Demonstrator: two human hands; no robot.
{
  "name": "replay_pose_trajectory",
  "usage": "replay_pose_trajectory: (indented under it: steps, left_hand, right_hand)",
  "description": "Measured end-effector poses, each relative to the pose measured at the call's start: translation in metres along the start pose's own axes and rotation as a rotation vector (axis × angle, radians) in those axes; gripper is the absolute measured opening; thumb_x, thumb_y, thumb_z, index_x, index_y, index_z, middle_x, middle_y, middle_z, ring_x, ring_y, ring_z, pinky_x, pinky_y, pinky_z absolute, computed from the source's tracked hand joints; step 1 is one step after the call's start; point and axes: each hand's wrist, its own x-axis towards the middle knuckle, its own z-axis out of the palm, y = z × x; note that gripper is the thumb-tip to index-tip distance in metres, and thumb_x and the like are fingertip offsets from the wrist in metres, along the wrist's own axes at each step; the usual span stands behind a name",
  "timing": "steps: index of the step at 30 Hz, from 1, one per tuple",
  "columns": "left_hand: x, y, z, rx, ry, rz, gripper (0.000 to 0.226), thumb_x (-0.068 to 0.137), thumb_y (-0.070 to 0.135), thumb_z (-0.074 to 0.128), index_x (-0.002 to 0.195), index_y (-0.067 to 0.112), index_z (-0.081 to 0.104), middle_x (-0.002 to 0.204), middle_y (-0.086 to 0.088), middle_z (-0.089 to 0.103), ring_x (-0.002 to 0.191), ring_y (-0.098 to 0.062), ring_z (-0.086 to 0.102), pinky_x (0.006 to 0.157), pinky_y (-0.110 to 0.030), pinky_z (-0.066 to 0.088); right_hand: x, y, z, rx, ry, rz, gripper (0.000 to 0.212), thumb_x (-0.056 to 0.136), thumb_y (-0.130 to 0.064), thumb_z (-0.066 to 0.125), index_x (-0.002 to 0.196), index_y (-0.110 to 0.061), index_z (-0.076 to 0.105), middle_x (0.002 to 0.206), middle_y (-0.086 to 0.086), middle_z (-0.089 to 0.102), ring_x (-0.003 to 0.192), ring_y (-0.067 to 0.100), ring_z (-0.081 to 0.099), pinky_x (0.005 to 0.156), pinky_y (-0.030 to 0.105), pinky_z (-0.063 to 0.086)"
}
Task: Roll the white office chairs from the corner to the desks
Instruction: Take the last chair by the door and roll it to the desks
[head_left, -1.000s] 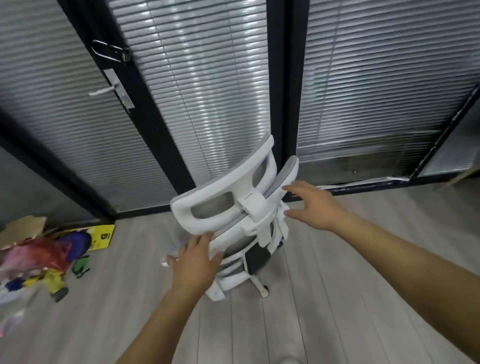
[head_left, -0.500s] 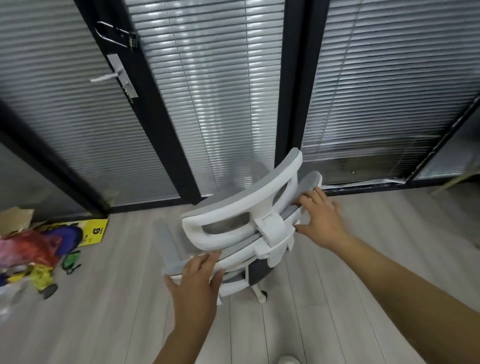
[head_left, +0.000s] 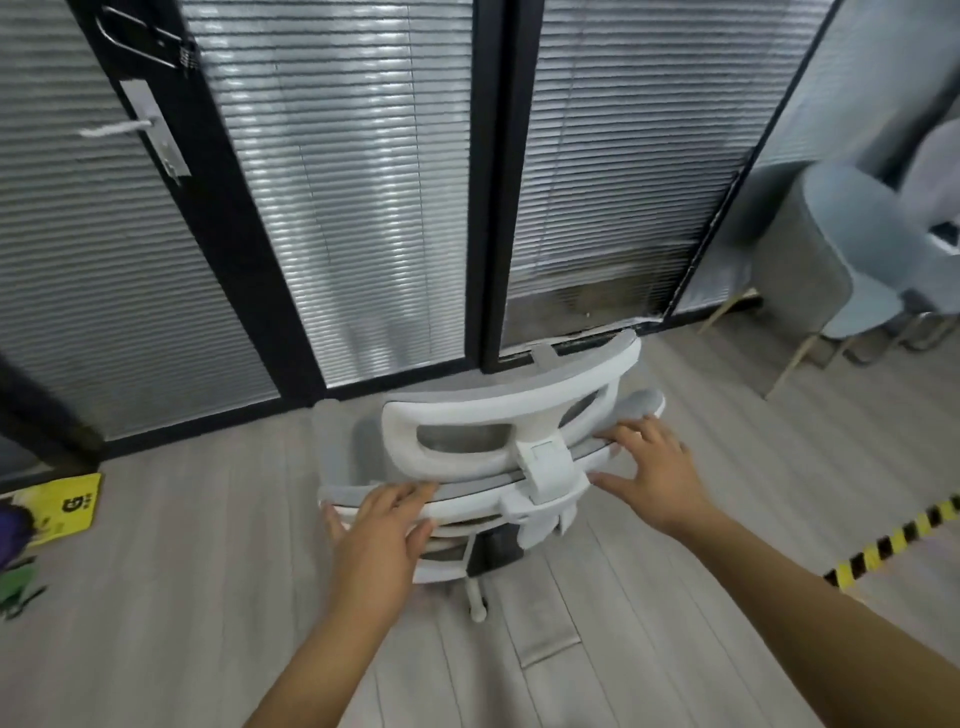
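Glass partition with closed blinds (head_left: 363, 197) in black frames; door handle (head_left: 117, 127) at left. Yellow packet (head_left: 65, 506) on wood floor (head_left: 649, 623). Grey-blue chairs (head_left: 852, 249) at right. Hazard tape (head_left: 893, 540) beside them.

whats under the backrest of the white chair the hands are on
Below the white chair backrest, a dark block and one white leg with a caster show on the wood floor. The seat and the other legs are covered by the backrest and the left hand.
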Motion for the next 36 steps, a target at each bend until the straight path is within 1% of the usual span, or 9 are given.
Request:
replay_pose_trajectory:
  steps: [4,8,13,16,19,25,29,32,36]
  left_hand:
    - [-0.031,0.005,-0.001,0.008,-0.060,0.081,0.038,0.091,0.034,0.063,0.127,0.043,0.057,0.126,0.011,0.059,0.125,-0.015,0.050,0.110,-0.066,0.010]
    - [-0.074,0.029,0.008,0.015,-0.070,0.177,0.037,0.088,0.050,0.047,0.122,0.043,0.061,0.119,0.011,0.064,0.117,-0.016,0.058,0.102,-0.071,0.022]
    - [-0.133,0.066,0.027,0.017,-0.101,0.235,0.036,0.086,0.039,0.065,0.122,0.043,0.061,0.117,0.012,0.065,0.116,-0.014,0.058,0.104,-0.071,0.023]
    - [-0.175,0.088,0.041,0.059,-0.122,0.346,0.042,0.087,0.054,0.039,0.122,0.046,0.059,0.115,0.014,0.064,0.112,-0.011,0.059,0.100,-0.069,0.028]
    - [-0.213,0.114,0.054,0.061,-0.167,0.381,0.050,0.085,0.059,0.029,0.124,0.048,0.056,0.120,0.015,0.061,0.114,-0.009,0.056,0.103,-0.065,0.026]
    - [-0.285,0.166,0.079,0.000,-0.223,0.535,0.042,0.085,0.058,0.038,0.127,0.056,0.040,0.114,0.023,0.057,0.109,0.004,0.047,0.098,-0.059,0.035]
    - [-0.325,0.202,0.097,0.004,-0.315,0.636,0.041,0.087,0.060,0.038,0.122,0.075,0.026,0.120,0.029,0.047,0.116,0.007,0.041,0.106,-0.057,0.028]
    - [-0.348,0.235,0.108,-0.045,-0.395,0.707,0.037,0.085,0.064,0.037,0.115,0.081,0.025,0.122,0.031,0.045,0.120,0.008,0.038,0.110,-0.054,0.020]
    - [-0.371,0.280,0.131,-0.063,-0.494,0.842,0.037,0.085,0.062,0.041,0.117,0.078,0.033,0.121,0.037,0.043,0.119,0.010,0.039,0.112,-0.055,0.019]
  right_hand:
    - [-0.065,0.011,-0.007,-0.018,0.026,0.065,0.069,0.071,-0.083,0.043,0.125,-0.043,0.056,0.131,-0.009,0.051,0.136,0.026,0.032,0.112,0.046,0.028]
    - [-0.127,0.033,-0.021,0.012,0.051,0.124,0.059,0.073,-0.073,0.060,0.122,-0.040,0.059,0.125,-0.010,0.051,0.130,0.025,0.033,0.107,0.043,0.032]
    - [-0.215,0.070,-0.036,0.019,0.071,0.205,0.058,0.072,-0.074,0.059,0.121,-0.041,0.058,0.121,-0.012,0.050,0.126,0.021,0.034,0.104,0.041,0.035]
    - [-0.279,0.095,-0.044,0.043,0.113,0.266,0.057,0.072,-0.074,0.058,0.120,-0.043,0.057,0.121,-0.014,0.049,0.128,0.022,0.034,0.105,0.044,0.034]
    - [-0.343,0.114,-0.054,0.038,0.146,0.336,0.053,0.075,-0.071,0.062,0.120,-0.044,0.056,0.122,-0.013,0.049,0.130,0.022,0.032,0.107,0.045,0.033]
    - [-0.475,0.153,-0.075,-0.005,0.195,0.478,0.058,0.076,-0.077,0.052,0.125,-0.045,0.053,0.129,-0.013,0.047,0.135,0.024,0.030,0.111,0.046,0.027]
    - [-0.562,0.171,-0.082,0.007,0.308,0.565,0.064,0.072,-0.080,0.046,0.121,-0.042,0.058,0.124,-0.012,0.052,0.132,0.025,0.032,0.109,0.044,0.029]
    - [-0.621,0.182,-0.083,0.040,0.396,0.633,0.068,0.069,-0.081,0.038,0.118,-0.039,0.061,0.121,-0.011,0.053,0.129,0.025,0.030,0.107,0.043,0.029]
    - [-0.691,0.197,-0.087,0.054,0.494,0.724,0.064,0.072,-0.079,0.043,0.115,-0.036,0.063,0.116,-0.008,0.055,0.123,0.028,0.033,0.106,0.046,0.035]
